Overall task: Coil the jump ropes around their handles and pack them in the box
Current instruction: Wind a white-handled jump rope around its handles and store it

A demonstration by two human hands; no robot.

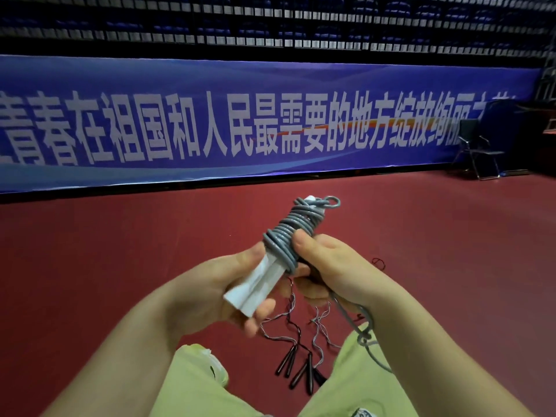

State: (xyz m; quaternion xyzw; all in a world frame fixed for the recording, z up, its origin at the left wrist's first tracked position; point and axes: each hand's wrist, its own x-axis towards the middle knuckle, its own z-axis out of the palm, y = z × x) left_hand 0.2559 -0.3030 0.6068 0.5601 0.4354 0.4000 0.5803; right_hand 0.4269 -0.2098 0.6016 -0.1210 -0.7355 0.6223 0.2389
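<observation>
Both hands [210, 284] grip white handles [258, 284] (grey rope [288, 233] coiled round).

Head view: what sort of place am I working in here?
Probably an indoor sports hall: a red sports floor, a long blue banner along its edge, and rows of dark spectator seats above. A folding chair stands at the side.

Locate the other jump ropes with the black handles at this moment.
In the head view, the black-handled ropes lie on the red floor, low and centre, between the person's knees and below the left hand and right hand.
</observation>
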